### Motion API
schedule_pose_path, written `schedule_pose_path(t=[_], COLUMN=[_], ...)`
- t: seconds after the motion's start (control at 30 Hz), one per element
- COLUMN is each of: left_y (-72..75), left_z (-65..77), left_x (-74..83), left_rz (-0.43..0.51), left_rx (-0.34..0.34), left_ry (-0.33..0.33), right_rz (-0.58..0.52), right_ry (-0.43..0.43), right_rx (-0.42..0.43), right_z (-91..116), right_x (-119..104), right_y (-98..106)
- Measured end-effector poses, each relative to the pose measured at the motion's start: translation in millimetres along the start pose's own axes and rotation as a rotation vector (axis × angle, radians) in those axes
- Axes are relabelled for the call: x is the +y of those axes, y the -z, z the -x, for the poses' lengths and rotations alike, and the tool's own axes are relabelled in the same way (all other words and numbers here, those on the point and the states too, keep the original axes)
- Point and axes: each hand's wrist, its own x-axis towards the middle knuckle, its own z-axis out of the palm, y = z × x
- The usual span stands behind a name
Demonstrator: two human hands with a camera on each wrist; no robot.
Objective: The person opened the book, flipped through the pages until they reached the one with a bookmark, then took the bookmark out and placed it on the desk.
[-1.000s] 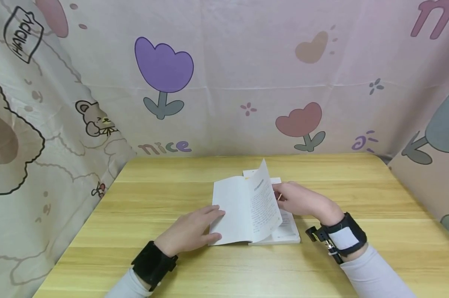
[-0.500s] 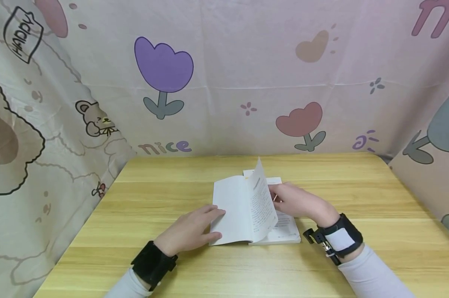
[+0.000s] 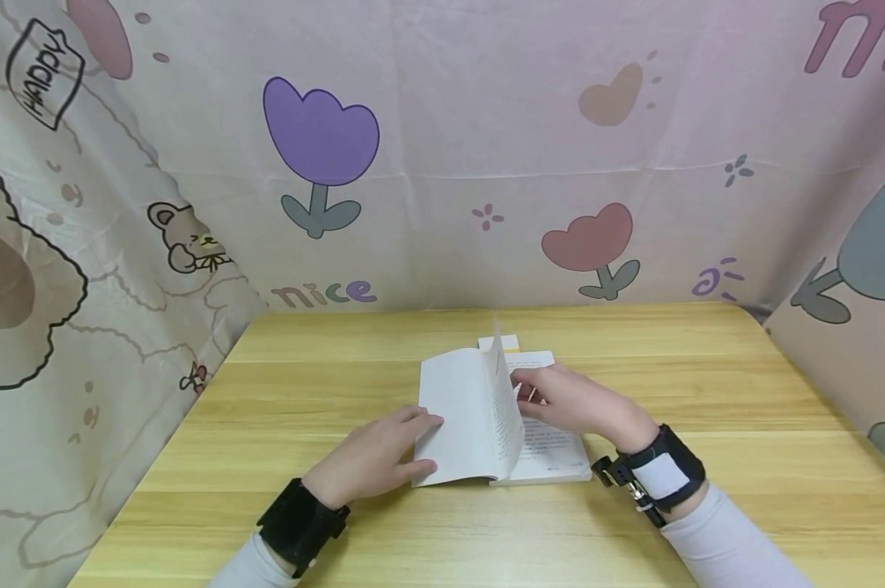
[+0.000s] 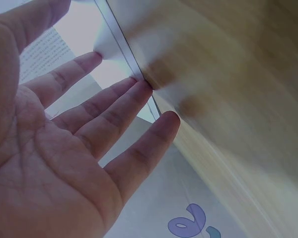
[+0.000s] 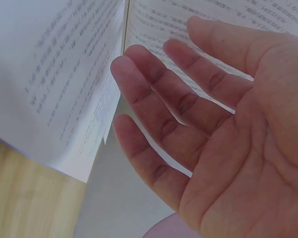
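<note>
An open book [image 3: 453,425] lies on the wooden table, its left side blank white and its right side [image 3: 556,453] printed. One printed page [image 3: 504,420] stands almost upright near the spine. My left hand [image 3: 372,453] rests on the left edge of the book, fingers extended; the left wrist view shows the fingertips [image 4: 97,57] along that edge. Behind the raised page is my right hand [image 3: 582,404], its fingertips close to or against it. In the right wrist view its fingers [image 5: 134,82] are loosely bent and pinch nothing, over printed text.
A white piece with a yellow strip [image 3: 509,343] sticks out beyond the book's top edge. The wooden table [image 3: 325,343] extends around the book. A printed cloth [image 3: 442,163] hangs behind the table and along both sides. Both wrists wear black straps [image 3: 303,523].
My right hand has moved left, and the raised page has swung left with it from a slant to nearly upright, uncovering more of the right side. The left hand has stayed in place.
</note>
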Motion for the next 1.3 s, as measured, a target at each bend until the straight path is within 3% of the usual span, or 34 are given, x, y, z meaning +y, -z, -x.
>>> schedule_pose_path(t=[0.4,0.9,1.1,1.3], left_y=[1.6,4.1,10.0,17.2], left_z=[-1.2,-2.1,-3.0,-2.0], left_x=[-0.5,-2.6,-4.5,-7.6], left_rz=[0.014,0.008,0.030,0.006], left_rx=[0.002,0.023,0.052,0.113], left_ry=[-0.011,0.009,0.037,0.013], right_rz=[-0.046,-0.075,-0.086,-0.079], right_ry=[-0.058,-0.028,-0.045,-0.035], right_rx=[0.001,-0.005,-0.021,-0.015], right_z=[-1.9,-7.3,-8.8,-9.3], right_x=[-1.4,-3.3,-5.8,-6.0], right_y=[-5.1,-12.6,-16.6,-19.9])
